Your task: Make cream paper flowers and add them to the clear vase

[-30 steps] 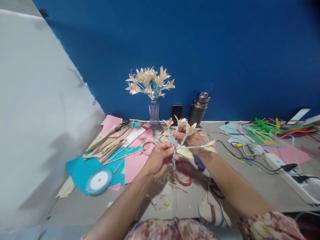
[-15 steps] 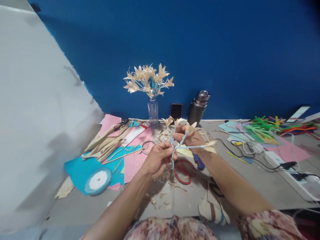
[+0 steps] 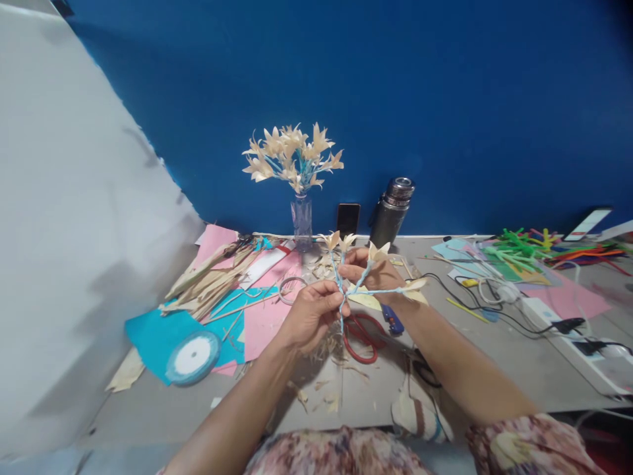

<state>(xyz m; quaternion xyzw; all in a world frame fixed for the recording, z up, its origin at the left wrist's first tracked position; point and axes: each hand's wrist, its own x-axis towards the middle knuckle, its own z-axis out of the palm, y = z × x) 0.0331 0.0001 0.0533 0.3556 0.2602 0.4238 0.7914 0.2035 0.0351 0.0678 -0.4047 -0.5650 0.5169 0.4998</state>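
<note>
A branched spray of cream handmade flowers (image 3: 378, 253) on blue-wrapped stems is held over the table. My left hand (image 3: 316, 311) pinches it where the stems join, thumb and fingers closed. My right hand (image 3: 368, 270) is closed behind the upper branches, its thumb and forefinger gripping a flower stem. One flower points right, across my right wrist. Beneath the spray lie red-handled scissors (image 3: 361, 355), partly hidden by the stem and hand. Farther back, a clear vase (image 3: 302, 221) holds a bunch of similar cream flowers (image 3: 291, 155).
Dried husk strips (image 3: 212, 280) lie on coloured paper at left, with a blue ribbon roll (image 3: 192, 357) in front. A thermos (image 3: 393, 211) and a phone (image 3: 349, 219) stand by the blue wall. To the right are pipe cleaners (image 3: 524, 247) and a power strip (image 3: 573, 346) with cables.
The upper middle flower has shifted slightly left, closer to the leftmost one, along with my right fingers. My left hand keeps its hold at the joint.
</note>
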